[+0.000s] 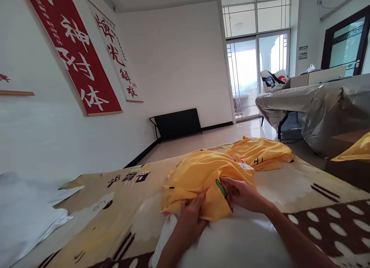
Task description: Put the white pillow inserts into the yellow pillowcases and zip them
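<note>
A yellow pillowcase (199, 171) with printed figures lies bunched on the bed, its near edge over the end of a white pillow (231, 241). My left hand (192, 214) pinches the near left part of the cloth, fingers closed on a fold. At the right, beside a green printed patch, my right hand (241, 192) is closed on the pillowcase's edge. Beyond it spreads more yellow cloth (263, 150) marked "Hi"; I cannot tell whether it is the same piece. The pillow's far end is hidden by the pillowcase.
A patterned beige and brown blanket (135, 198) covers the bed. White fabric (26, 218) lies at the left, and a yellow corner of cloth (354, 150) juts in at the right. Behind stand a plastic-covered table (315, 96) and a black folded panel (179, 123) against the wall.
</note>
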